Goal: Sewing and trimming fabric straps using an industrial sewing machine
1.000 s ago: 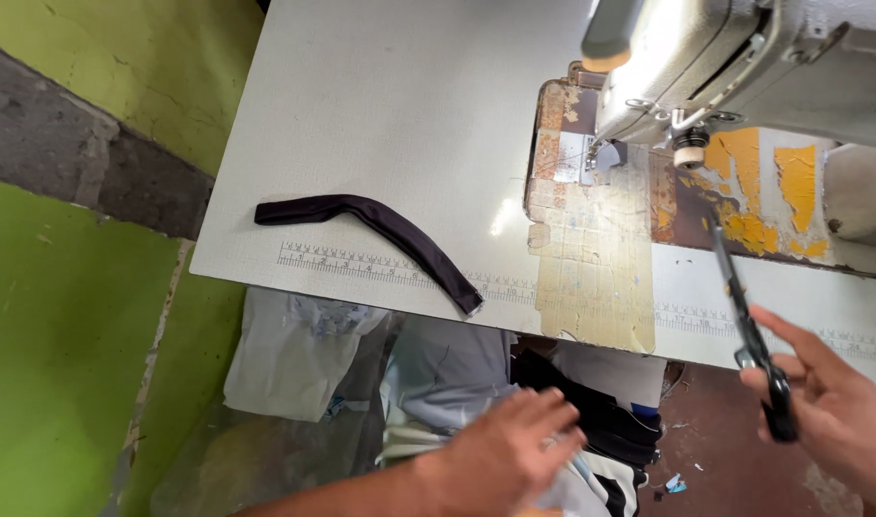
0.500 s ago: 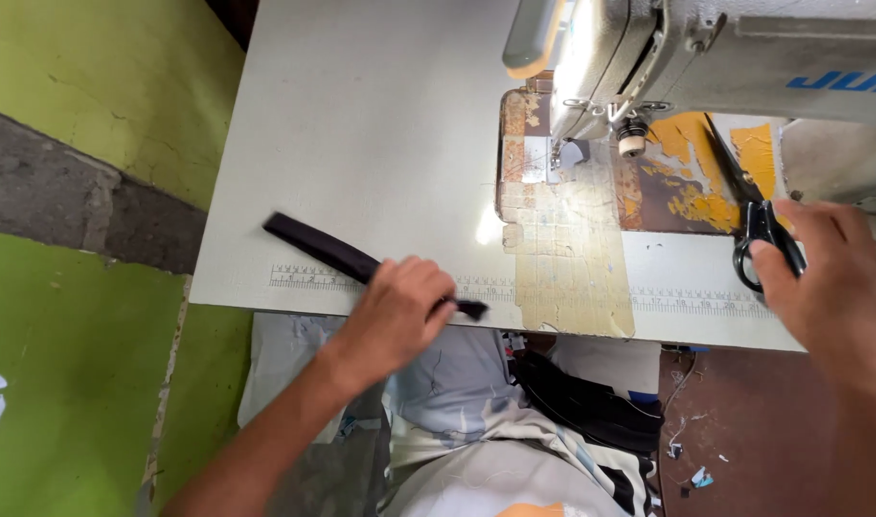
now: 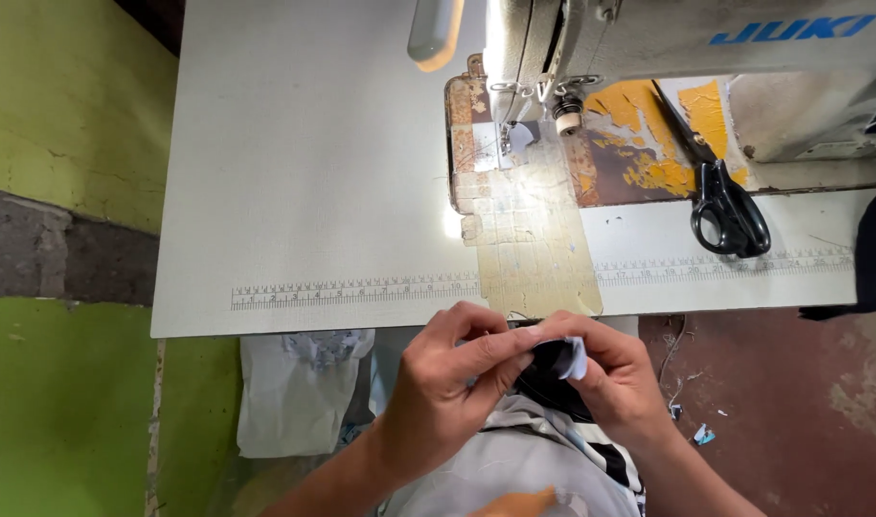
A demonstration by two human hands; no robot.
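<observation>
— Holding the black cloth [image 3: 551, 362] with both our hands, are we?

— Yes. Our left hand [image 3: 447, 383] and right hand [image 3: 615, 378] both pinch it, with a small white tag [image 3: 574, 356] on it, just below the tabletop [image 3: 313, 172] edge.

— Is it sewn yet?

— We think not. The cloth is not under the needle of the sewing machine [image 3: 668, 57].

— And the scissors [image 3: 720, 191]?

— They lie on the tabletop, well apart from our hands. Nobody touches them.
</observation>
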